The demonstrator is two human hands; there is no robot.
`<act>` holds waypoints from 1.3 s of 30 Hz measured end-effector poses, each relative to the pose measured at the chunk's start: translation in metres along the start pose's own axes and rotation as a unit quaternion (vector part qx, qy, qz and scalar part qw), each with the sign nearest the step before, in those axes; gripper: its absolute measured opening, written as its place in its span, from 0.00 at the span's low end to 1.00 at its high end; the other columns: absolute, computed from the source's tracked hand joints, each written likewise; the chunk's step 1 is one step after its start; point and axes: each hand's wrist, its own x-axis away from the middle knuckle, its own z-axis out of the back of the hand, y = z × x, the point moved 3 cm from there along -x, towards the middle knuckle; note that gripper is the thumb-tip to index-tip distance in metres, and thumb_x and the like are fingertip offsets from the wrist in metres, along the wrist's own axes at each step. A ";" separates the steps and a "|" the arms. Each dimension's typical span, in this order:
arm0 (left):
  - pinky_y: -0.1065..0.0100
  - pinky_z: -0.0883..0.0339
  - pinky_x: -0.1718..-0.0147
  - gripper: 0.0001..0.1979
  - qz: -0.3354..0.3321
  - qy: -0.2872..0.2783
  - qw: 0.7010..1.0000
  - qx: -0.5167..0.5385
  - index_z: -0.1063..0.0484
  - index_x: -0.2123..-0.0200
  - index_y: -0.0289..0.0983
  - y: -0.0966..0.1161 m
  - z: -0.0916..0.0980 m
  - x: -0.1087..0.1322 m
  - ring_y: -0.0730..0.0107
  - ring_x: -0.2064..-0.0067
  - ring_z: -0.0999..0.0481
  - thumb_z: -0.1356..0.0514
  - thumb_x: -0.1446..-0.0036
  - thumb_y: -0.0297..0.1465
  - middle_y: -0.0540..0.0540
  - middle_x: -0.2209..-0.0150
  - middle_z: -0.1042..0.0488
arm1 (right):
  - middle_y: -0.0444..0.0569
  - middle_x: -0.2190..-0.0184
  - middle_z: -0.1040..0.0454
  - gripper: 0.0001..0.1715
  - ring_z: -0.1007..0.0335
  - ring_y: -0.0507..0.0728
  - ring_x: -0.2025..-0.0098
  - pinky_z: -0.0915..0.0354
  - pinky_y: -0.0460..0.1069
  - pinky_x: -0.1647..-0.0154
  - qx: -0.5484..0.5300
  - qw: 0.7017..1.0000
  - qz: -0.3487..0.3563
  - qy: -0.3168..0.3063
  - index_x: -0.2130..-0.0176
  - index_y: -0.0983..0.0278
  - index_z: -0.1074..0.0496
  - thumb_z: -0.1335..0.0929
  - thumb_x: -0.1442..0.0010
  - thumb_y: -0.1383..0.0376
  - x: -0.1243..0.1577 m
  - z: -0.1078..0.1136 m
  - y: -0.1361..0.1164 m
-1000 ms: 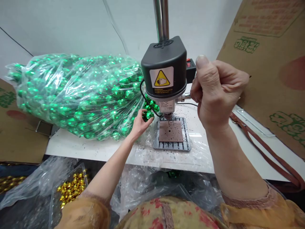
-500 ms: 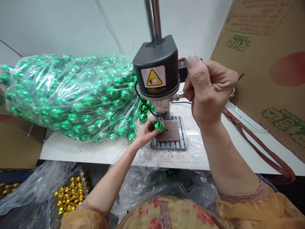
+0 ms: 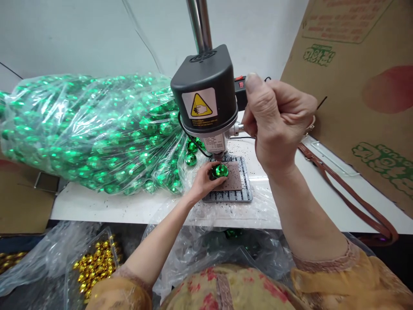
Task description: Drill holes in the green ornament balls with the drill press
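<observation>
Clock centred on the held ball, 12 at the top of the view. Left hand (image 3: 204, 181), at 8 o'clock: thumb and fingers pinching a shiny green faceted ball (image 3: 221, 170) from its near-left side. Ball lies over the brown, dark-speckled board (image 3: 232, 184), just below the drill chuck (image 3: 219, 156); contact with board or bit cannot be made out. Right hand (image 3: 278, 122), at 2 o'clock: raised, fingers curled into a tight fist — a metal rod (image 3: 238, 128) runs from the drill toward it, but whether the fist closes round a handle cannot be told.

Board sits on a slotted grey base plate (image 3: 246, 189). Black motor housing (image 3: 204, 92) with yellow hand-warning label (image 3: 199, 104) between 11 and 12; chrome column (image 3: 200, 28) behind it. Loose green balls (image 3: 191, 159) near at 10.

Farther out: clear plastic bag (image 3: 93, 133) packed with more such balls, 9 to 10; brown strap (image 3: 350, 195) at 3 on the white tabletop (image 3: 122, 209); printed cardboard box (image 3: 348, 116), 2 to 3. At 8, below table level — gold balls (image 3: 97, 263) in a clear tray (image 3: 114, 249).
</observation>
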 end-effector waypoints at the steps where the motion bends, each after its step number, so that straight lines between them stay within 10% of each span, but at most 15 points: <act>1: 0.63 0.29 0.59 0.24 -0.005 0.010 1.000 -0.001 0.24 0.48 0.40 0.000 -0.003 0.000 0.62 0.57 0.23 0.27 0.49 0.38 0.44 0.55 0.21 | 0.35 0.87 0.43 0.27 0.51 0.41 0.85 0.46 0.44 0.77 0.003 1.000 -0.002 -0.002 0.83 0.64 0.39 0.32 0.35 0.71 0.000 0.000 0.000; 11: 0.52 0.32 0.44 0.27 0.007 0.046 0.998 0.037 0.28 0.46 0.39 -0.009 -0.020 0.014 0.53 0.46 0.24 0.28 0.47 0.36 0.41 0.49 0.23 | 0.36 0.87 0.43 0.27 0.51 0.42 0.85 0.45 0.46 0.78 0.006 1.000 0.006 -0.012 0.83 0.64 0.39 0.32 0.35 0.70 0.000 0.001 0.001; 39: 0.53 0.33 0.44 0.25 -0.024 0.049 0.998 0.024 0.29 0.45 0.41 -0.006 -0.019 0.017 0.53 0.44 0.26 0.29 0.44 0.36 0.41 0.48 0.24 | 0.37 0.86 0.47 0.28 0.46 0.46 0.84 0.52 0.49 0.83 0.019 0.990 0.139 -0.021 0.83 0.63 0.45 0.33 0.35 0.68 0.041 0.018 0.017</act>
